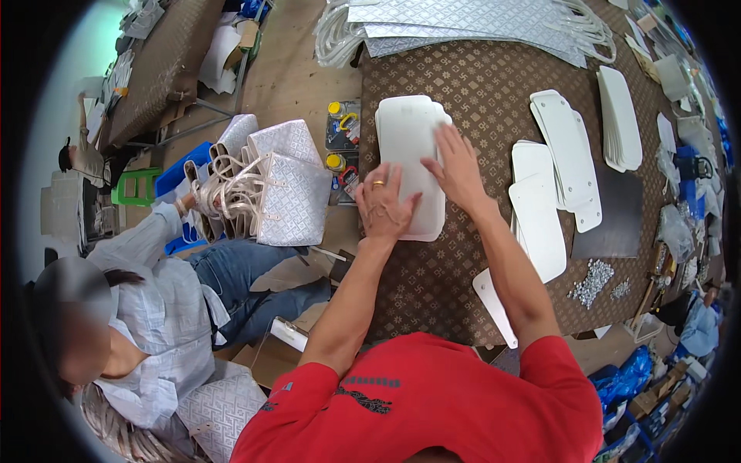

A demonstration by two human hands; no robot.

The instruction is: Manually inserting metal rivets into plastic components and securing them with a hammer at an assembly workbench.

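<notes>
A stack of white rounded-corner panels (407, 127) lies on the brown patterned table cover in front of me. My left hand (386, 204) rests on the stack's left side with its fingers spread, a gold ring on one of them. Along the right edge of the stack, my right hand (461, 166) touches the panels with its fingers stretched out and slightly blurred. Neither hand is closed round anything. To the right of my hands, more white panels (539, 224) lie fanned out, and another overlapping group of white panels (567, 150) with small metal studs sits beyond them.
A white panel pile (620, 116) stands at the far right, near a dark sheet (610, 220) and loose metal studs (592, 284). Silver patterned sheets (478, 27) cover the table's far edge. At left, a seated co-worker (166, 309) holds the straps of silver patterned bags (293, 197).
</notes>
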